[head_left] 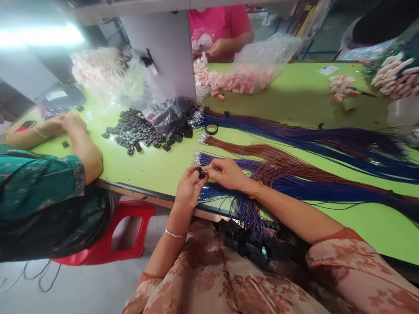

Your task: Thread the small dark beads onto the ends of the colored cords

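My left hand (187, 188) pinches a small black connector housing (201, 172) between thumb and fingertips, just above the table's front edge. Close against it, my right hand (228, 173) has its thumb and forefinger pressed together on the thin end of a wire at the housing; most of that wire is hidden by the fingers. Beneath and behind my right hand lie a bundle of blue and purple wires (284, 186) and a bundle of brown wires (242, 149), their silvery tips to the left. Connected wires with black housings (255, 245) hang at my lap.
A pile of black housings (136, 130) lies beyond my left hand, beside a roll of black tape (211, 129). At left a co-worker's arm (86, 151) rests on the green table (158, 169). Across, another person (223, 29) handles pink-white connectors (249, 78). A red stool (127, 232) stands left.
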Demonstrator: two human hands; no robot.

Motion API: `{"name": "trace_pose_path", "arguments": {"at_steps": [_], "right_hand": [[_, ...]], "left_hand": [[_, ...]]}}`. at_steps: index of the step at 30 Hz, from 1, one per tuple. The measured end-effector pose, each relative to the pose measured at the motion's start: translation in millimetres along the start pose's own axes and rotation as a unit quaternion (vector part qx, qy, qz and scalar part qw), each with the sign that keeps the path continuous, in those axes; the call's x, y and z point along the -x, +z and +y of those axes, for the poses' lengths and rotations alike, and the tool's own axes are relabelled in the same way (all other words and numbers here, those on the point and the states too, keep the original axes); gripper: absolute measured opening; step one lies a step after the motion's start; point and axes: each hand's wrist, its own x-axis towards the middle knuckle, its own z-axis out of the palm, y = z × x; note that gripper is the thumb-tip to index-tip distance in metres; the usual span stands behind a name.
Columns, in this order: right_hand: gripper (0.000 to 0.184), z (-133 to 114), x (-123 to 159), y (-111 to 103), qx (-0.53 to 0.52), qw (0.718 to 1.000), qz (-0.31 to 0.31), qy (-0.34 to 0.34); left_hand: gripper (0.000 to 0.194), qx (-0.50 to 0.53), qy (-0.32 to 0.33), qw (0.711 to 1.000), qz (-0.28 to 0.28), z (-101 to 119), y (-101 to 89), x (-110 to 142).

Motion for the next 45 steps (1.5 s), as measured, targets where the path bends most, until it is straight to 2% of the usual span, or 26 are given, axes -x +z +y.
{"name": "trace_pose_path", "arguments": {"at_steps": [12,20,27,30,32,35,40,45], "right_hand": [[0.024,-1,-1,4,0.016,1.0,-0.006,0.008],[0.017,-5,4,1,0.115,0.989,-0.054,-0.075],[0.011,-3,4,6,0.064,0.995,-0.053,-0.063],[0.012,-2,0,2,-0.06,0.997,-0.032,-0.045],[0.017,0,-4,-1,-0.154,0.988,-0.004,-0.029],[0.018,5,-9,-3,-0.22,0.975,0.004,-0.017],[0.019,6,-7,-3,-0.231,0.972,-0.043,-0.022],[0.019,2,-2,-4,-0.149,0.989,-0.016,-0.002]], "left_hand": [[0.022,-0.008,0.009,1.0,0.003,-4,-3.7,-1],[0.026,-0.063,-0.003,0.997,0.043,-8,-5.1,2],[0.024,-0.071,0.006,0.995,0.067,-11,-3.6,3],[0.024,-0.062,0.009,0.996,0.058,-8,-2.9,6],[0.024,-0.049,0.016,0.997,0.053,-5,-3.1,8],[0.023,-0.035,0.018,0.998,0.041,-1,-3.8,9],[0.021,-0.017,0.024,0.999,0.016,0,-4.0,7],[0.019,-0.004,0.025,1.0,0.0,-2,-4.0,3]]}}
